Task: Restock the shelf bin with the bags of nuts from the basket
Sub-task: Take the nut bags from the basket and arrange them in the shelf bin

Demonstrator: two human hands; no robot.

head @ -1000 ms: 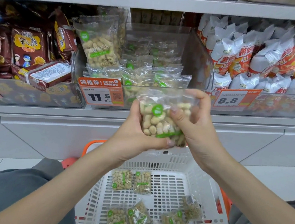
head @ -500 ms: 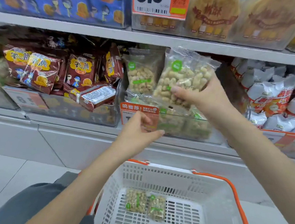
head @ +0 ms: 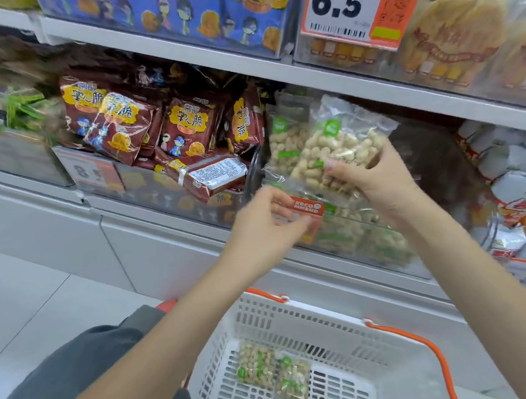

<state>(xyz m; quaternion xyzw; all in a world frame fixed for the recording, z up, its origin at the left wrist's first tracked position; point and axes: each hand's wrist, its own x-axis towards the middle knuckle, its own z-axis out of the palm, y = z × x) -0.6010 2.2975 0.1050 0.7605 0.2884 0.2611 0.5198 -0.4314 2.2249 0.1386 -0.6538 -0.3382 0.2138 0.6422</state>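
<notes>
1. Clear plastic bag of pale nuts with a green round sticker (head: 339, 152) is held up in front of the middle shelf, just above the clear plastic shelf bin (head: 363, 240).
2. The right hand (head: 381, 181) pinches this bag at its lower right part; the thumb lies on the front and the other fingers curl behind it.
3. The left hand (head: 265, 225) is lower, in front of the orange price label (head: 306, 214) on the bin. Its fingers are loosely bent and a little spread, and they hold nothing.
4. Another bag of the same nuts (head: 284, 144) stands upright in the bin, just left of the held bag.
5. The white plastic basket with orange handles (head: 307, 327) is below, on the floor side, and two small bags of nuts (head: 273, 375) lie flat on its bottom, side by side.
6. Dark red snack packets (head: 153, 126) fill the neighbouring bin on the left.
</notes>
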